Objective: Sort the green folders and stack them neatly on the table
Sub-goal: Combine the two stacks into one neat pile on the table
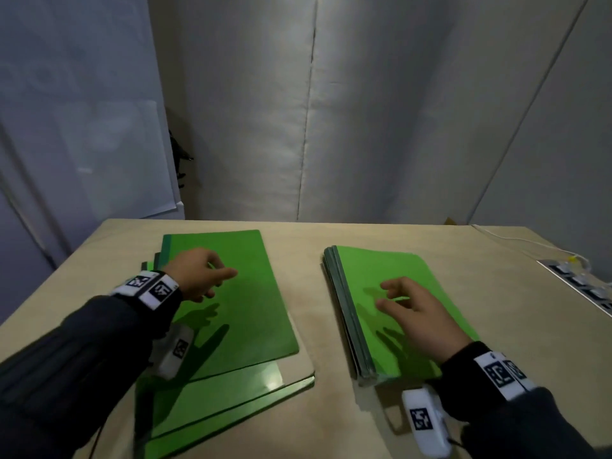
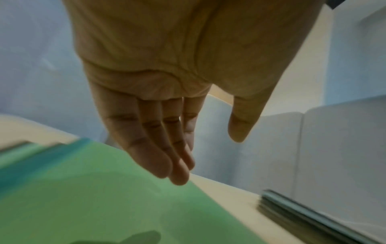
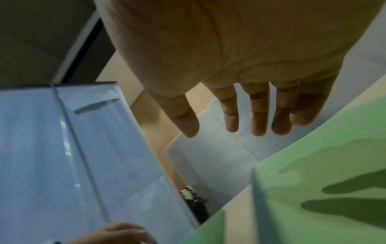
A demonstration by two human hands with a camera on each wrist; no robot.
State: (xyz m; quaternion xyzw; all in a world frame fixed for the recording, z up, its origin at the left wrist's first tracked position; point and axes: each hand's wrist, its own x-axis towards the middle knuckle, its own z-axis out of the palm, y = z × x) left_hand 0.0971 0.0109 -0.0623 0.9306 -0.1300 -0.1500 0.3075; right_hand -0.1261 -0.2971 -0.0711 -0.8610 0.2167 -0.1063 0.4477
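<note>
Backdrop is pale grey sheeting [image 1: 381, 111] filling the whole upper half of the head view, with a bluish panel [image 1: 66, 111] on the upper left. Below that, a tan bench [image 1: 314, 253] takes up the lower half. At the right edge of the frame a white power strip [image 1: 583, 286] sits on the bench with a white cable [image 1: 516, 241] running to it from behind.

Now the folders. Lower left of the frame: a loose pile of green folders [image 1: 231, 326], fanned and skewed, lower ones poking out toward the bottom edge, plus a tan sheet corner showing under the top folder. The top one has a darker green spine strip along its left side. Right of centre: a tidier stack of green folders [image 1: 390, 293], edges mostly lined up, grey-green spines stacked along its left side. The two piles are well apart, with bare bench between them.

The left hand [image 1: 198, 276] hovers over the top of the loose pile, grip relaxed, fingers loosely bent and holding nothing; the left wrist view shows the fingers [image 2: 158, 156] together just above the green cover. The right hand [image 1: 417, 313] hangs over the tidy stack, fingers spread, casting a shadow on the cover, not gripping anything. Both wrists carry white marker bands over dark sleeves.
</note>
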